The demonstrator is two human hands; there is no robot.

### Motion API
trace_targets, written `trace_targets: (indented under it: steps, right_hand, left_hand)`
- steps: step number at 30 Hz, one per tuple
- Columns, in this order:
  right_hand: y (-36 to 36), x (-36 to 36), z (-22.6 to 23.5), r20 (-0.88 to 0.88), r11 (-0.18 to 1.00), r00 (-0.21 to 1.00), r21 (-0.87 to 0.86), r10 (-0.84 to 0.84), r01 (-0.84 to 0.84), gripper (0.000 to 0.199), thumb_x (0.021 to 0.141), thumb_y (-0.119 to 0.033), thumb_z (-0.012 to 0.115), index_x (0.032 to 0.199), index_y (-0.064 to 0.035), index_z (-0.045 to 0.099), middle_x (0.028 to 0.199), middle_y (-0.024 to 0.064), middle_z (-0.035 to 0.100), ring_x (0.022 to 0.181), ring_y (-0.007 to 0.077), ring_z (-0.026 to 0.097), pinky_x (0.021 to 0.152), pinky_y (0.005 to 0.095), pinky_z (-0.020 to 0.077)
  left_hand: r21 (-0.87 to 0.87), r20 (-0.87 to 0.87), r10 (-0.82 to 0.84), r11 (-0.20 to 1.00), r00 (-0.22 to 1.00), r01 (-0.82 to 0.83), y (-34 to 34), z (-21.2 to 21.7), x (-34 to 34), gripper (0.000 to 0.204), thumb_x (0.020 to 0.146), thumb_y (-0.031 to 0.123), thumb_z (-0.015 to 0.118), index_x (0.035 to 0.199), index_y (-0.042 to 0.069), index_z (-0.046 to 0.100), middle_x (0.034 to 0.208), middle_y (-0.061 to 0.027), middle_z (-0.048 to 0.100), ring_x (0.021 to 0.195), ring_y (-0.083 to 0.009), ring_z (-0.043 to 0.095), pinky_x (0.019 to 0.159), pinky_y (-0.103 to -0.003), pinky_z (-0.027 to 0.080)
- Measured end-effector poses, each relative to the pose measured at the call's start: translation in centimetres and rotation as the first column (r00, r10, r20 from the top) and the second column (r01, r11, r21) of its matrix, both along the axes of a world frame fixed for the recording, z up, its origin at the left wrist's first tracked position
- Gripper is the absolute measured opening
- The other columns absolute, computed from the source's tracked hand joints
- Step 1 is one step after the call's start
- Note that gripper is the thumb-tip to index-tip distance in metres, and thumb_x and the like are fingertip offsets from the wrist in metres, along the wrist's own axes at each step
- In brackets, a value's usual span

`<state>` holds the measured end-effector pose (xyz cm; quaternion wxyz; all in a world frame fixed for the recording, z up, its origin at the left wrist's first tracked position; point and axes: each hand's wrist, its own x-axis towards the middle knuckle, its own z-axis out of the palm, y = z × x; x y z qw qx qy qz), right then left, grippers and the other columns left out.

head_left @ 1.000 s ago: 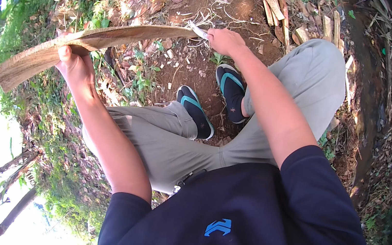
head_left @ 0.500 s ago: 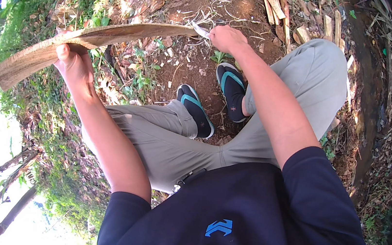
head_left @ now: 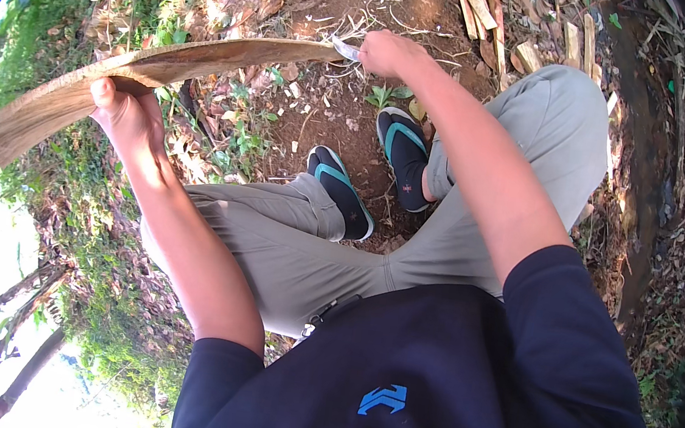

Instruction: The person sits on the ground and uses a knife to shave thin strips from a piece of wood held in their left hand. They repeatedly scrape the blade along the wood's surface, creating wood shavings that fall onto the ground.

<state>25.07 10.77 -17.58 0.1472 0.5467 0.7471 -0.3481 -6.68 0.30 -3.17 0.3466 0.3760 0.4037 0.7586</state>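
Observation:
A long flat wooden plank (head_left: pixel 199 59), bowed in this wide view, runs from the far left edge to a narrowed end in front of me. My left hand (head_left: pixel 130 115) is closed around the plank along its length, thumb on the near side. At the narrowed end, my right hand (head_left: pixel 386 53) makes a fist round a knife, its handle hidden by the fingers. The short pale knife blade (head_left: pixel 346 49) lies against the plank's tip. Thin pale shavings (head_left: pixel 360 32) are on the soil behind the tip.
My feet in dark and teal footwear (head_left: pixel 405 157) rest on brown soil (head_left: pixel 291 148) below the plank. Split wood pieces (head_left: pixel 480 13) lie far right, beside my bent knee (head_left: pixel 557 103). Dry leaves and green plants cover the ground on the left.
My right hand has shifted slightly left and away from me, and the blade has turned flatter at the plank's tip. The plank and my left hand have barely moved.

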Motion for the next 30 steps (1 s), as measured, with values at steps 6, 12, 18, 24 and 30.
trace_targets:
  steps: [6,12,18,24,30]
  right_hand:
    - [1.7,-1.0,2.9,0.142,0.988,0.980,0.044,0.141,-0.149,0.032,0.085,-0.017,0.058,0.113,-0.0050,0.067,0.116,0.0091,0.068,0.103,0.0259,0.067,0.084,0.0446,0.0552]
    - [1.6,-2.2,3.7,0.169,0.985,0.973,0.053,0.156,-0.167,0.035,0.085,-0.020,0.061,0.117,-0.0068,0.066,0.119,0.0087,0.067,0.104,0.0258,0.067,0.084,0.0433,0.0557]
    - [-0.2,-2.5,0.9,0.021,0.994,0.995,0.051,-0.097,0.096,0.034,0.086,-0.023,0.063,0.116,-0.0083,0.066,0.117,0.0099,0.068,0.103,0.0268,0.067,0.085,0.0406,0.0552]
    - [0.2,-3.5,-1.5,-0.008,0.987,0.988,0.048,-0.156,0.156,0.026,0.089,-0.019,0.060,0.111,-0.0079,0.067,0.111,0.0102,0.069,0.099,0.0247,0.069,0.080,0.0387,0.0562]
    - [-1.3,-2.8,-0.6,-0.052,0.977,0.976,0.032,-0.211,0.213,0.029,0.088,-0.017,0.057,0.114,-0.0085,0.067,0.113,0.0125,0.068,0.101,0.0274,0.068,0.083,0.0408,0.0547]
  left_hand:
    - [-0.017,-0.174,0.091,0.995,0.981,-0.095,-0.1,0.0,1.2,0.067,0.065,0.064,0.078,0.101,0.010,0.063,0.096,-0.0005,0.065,0.098,-0.0176,0.061,0.100,-0.039,0.046]
    - [-0.007,-0.093,-0.111,0.994,0.989,0.110,-0.4,-0.8,-1.6,0.060,0.070,0.057,0.080,0.100,0.009,0.061,0.094,-0.0012,0.062,0.091,-0.0178,0.062,0.096,-0.041,0.049]
    - [-0.050,-0.029,-0.080,0.996,0.996,0.078,-0.1,-0.4,-1.7,0.049,0.069,0.052,0.082,0.100,0.016,0.070,0.102,-0.0002,0.071,0.102,-0.0232,0.065,0.102,-0.053,0.043]
    - [0.004,-0.232,-0.421,0.901,0.877,0.433,-0.3,-0.1,0.1,0.052,0.072,0.057,0.075,0.096,0.012,0.065,0.096,0.0016,0.070,0.093,-0.0147,0.064,0.092,-0.038,0.048]
    - [0.014,-0.419,-0.184,0.978,0.889,0.209,-1.4,0.0,1.4,0.061,0.076,0.065,0.063,0.110,0.014,0.061,0.097,0.0000,0.065,0.092,-0.0196,0.061,0.091,-0.042,0.047]
